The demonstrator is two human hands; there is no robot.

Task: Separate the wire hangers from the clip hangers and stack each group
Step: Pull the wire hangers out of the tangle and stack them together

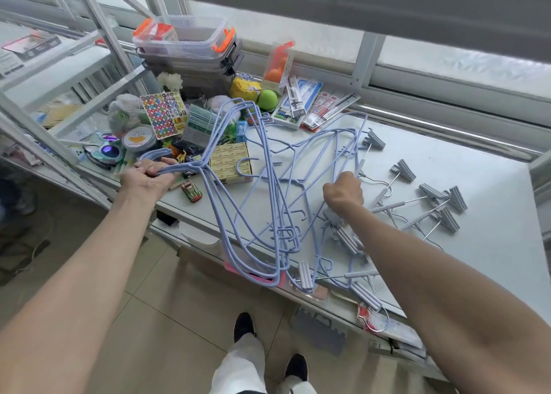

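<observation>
Toy car (191,191) beside tangled wire hangers (199,164)

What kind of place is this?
Probably a storeroom or a small shop's back room: packaged stationery lies on a white table beside a frosted window, with stacked plastic storage boxes and a metal shelf rack.

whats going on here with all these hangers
A person is sorting hangers at a cluttered table. Their left hand grips a bunch of blue wire hangers by the hooks, lifted off the table. The right hand is curled round more of them in the tangle. Grey clip hangers lie scattered to the right and near the front edge, not yet stacked.
</observation>
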